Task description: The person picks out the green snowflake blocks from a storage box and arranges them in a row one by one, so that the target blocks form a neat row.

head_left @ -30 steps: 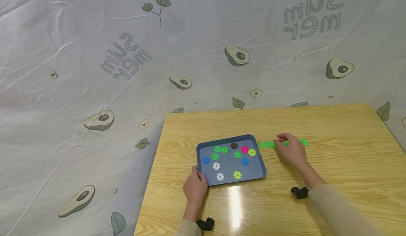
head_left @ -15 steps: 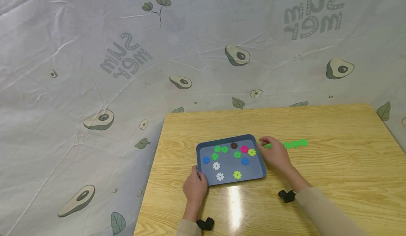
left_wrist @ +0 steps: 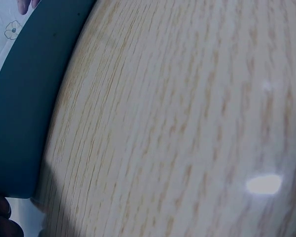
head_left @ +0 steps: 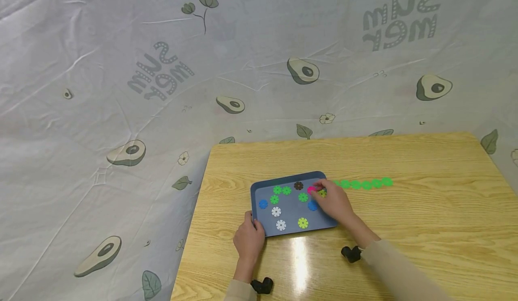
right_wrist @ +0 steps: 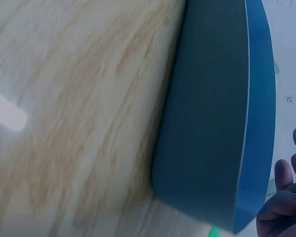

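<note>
My left hand (head_left: 249,240) grips the near left corner of a grey-blue tray (head_left: 297,231), thumb over the rim. In the left wrist view the tray's wall (left_wrist: 29,103) fills the left side, with dark fingertips (left_wrist: 2,222) below its corner. Over the tray's right side, my right hand (head_left: 333,202) has thumb and fingertips right at a pink notched disc (head_left: 310,190), which lies flat inside. The hand partly covers a yellow-green disc (head_left: 322,193) and a blue disc (head_left: 312,205). In the right wrist view, its bent fingers (right_wrist: 283,197) show beyond the tray's wall (right_wrist: 202,108).
Inside the tray lie more notched discs: several green (head_left: 303,197), a brown one (head_left: 298,185), white ones (head_left: 276,212), a blue one (head_left: 263,204) and a yellow-green one (head_left: 302,222). A row of green discs (head_left: 366,185) runs rightward along the wooden table (head_left: 425,229). A patterned cloth (head_left: 259,67) hangs behind.
My right hand has moved left from the green row to the pink disc in the tray, uncovering most of the row. The left hand and tray have stayed put.
</note>
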A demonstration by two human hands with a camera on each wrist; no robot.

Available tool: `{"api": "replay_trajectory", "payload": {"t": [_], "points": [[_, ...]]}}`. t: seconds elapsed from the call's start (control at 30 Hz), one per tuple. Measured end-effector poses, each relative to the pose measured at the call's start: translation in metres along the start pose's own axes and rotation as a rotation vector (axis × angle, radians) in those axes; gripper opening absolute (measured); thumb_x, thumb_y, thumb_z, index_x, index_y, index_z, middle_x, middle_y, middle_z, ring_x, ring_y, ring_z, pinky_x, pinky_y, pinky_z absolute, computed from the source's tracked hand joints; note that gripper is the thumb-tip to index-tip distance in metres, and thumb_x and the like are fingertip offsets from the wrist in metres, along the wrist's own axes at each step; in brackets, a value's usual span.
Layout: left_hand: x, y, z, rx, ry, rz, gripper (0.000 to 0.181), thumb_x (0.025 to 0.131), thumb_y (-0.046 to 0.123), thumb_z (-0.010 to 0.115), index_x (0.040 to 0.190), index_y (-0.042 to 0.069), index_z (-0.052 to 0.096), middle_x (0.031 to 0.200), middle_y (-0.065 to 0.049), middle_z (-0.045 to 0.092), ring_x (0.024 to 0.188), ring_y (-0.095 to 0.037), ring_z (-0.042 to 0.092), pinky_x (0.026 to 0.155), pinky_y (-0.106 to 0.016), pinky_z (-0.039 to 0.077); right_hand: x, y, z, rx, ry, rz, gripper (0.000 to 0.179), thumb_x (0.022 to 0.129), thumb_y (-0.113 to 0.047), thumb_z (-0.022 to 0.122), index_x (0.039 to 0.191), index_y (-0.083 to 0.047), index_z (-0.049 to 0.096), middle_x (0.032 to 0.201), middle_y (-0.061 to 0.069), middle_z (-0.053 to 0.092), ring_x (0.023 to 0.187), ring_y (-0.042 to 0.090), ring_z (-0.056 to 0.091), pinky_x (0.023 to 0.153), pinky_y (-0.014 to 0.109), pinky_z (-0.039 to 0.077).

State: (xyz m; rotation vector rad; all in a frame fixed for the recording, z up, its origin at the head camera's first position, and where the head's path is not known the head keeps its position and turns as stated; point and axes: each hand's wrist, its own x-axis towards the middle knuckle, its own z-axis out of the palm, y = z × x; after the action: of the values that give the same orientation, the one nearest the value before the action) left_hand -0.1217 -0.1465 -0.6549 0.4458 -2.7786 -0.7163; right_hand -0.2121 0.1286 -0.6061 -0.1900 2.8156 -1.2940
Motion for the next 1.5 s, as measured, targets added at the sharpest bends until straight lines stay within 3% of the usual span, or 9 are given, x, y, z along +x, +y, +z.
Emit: {"api": "replay_trajectory", "payload": {"t": [0.3,0.67,1.03,1.5], "points": [[0.001,-0.003,0.002,0.002,0.001,0.006,0.021,0.095,0.017,0.064,0.114,0.009,0.069,0.058,-0.006,0.057,0.045,-0.022,0.051,0.041,-0.039,0.033,-0.001,-0.007,0.021,-0.005,-0.021,-0.034,0.032,0.093,-0.018,0.078,0.117,0.001,0.071,0.103,0.011,0.07,0.097,0.031,0.066,0.086,0.051,0.049],[0.0,-0.003,0.002,-0.001,0.008,0.004,0.021,0.095,0.017,0.064,0.114,0.01,0.069,0.059,-0.006,0.059,0.045,-0.022,0.052,0.042,-0.039,0.034,0.002,0.001,0.04,-0.137,-0.074,-0.014,0.035,0.092,-0.022,0.078,0.119,-0.001,0.07,0.102,0.009,0.066,0.096,0.027,0.062,0.086,0.05,0.05],[0.0,-0.001,0.001,0.005,-0.016,-0.012,0.02,0.096,0.018,0.064,0.114,0.011,0.069,0.061,-0.007,0.061,0.046,-0.022,0.052,0.043,-0.039,0.034,0.004,-0.001,0.044,-0.239,-0.102,0.029,0.04,0.094,-0.024,0.075,0.125,0.0,0.068,0.122,0.021,0.065,0.113,0.041,0.064,0.092,0.058,0.05],[0.0,-0.002,0.001,0.004,-0.006,-0.007,0.02,0.095,0.018,0.065,0.113,0.011,0.068,0.061,-0.008,0.061,0.047,-0.025,0.054,0.043,-0.041,0.036,0.005,-0.005,0.045,-0.253,-0.133,0.078,0.036,0.094,-0.024,0.074,0.123,-0.002,0.068,0.125,0.022,0.061,0.107,0.043,0.064,0.087,0.059,0.051]]}}
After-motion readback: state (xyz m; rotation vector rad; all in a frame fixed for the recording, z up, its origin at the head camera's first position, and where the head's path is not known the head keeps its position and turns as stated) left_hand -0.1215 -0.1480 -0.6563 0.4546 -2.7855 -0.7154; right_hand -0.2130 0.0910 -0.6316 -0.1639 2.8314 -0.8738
